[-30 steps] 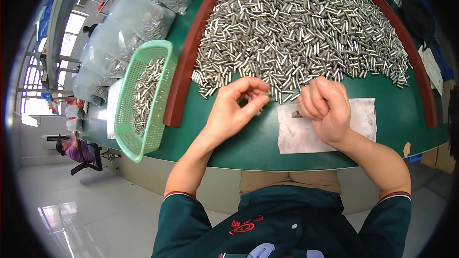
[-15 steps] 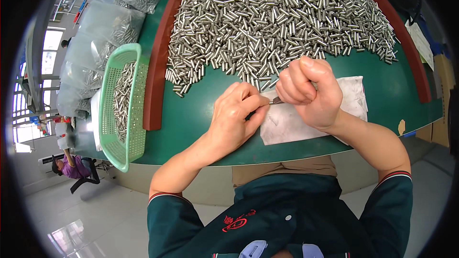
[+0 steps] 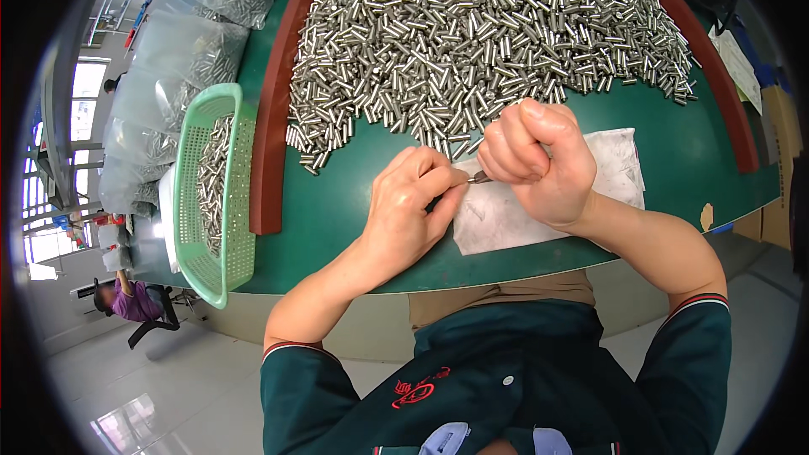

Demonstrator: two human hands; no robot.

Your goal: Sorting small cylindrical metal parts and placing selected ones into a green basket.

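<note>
My left hand (image 3: 409, 206) rests near the front of the green table, its thumb and forefinger pinched at a small metal pin that mostly hides between the fingertips. Against that pinch points the dark, narrow metal end of a tool (image 3: 479, 177). My right hand (image 3: 543, 156) is closed in a fist around the tool, so its handle cannot be seen. Under the right hand lies a stained white cloth (image 3: 501, 223). Just beyond both hands spreads a large heap of short, shiny metal pins (image 3: 472, 50).
Dark red wooden rails (image 3: 271, 143) border the heap. Left of them stands a light green plastic basket (image 3: 240, 244) holding more pins. Clear plastic bags of pins (image 3: 143, 93) line the far left. A person in purple (image 3: 135, 302) sits in the background.
The whole view has shifted slightly. Both hands keep nearly the same pose, with the tool's end still at the left fingertips.
</note>
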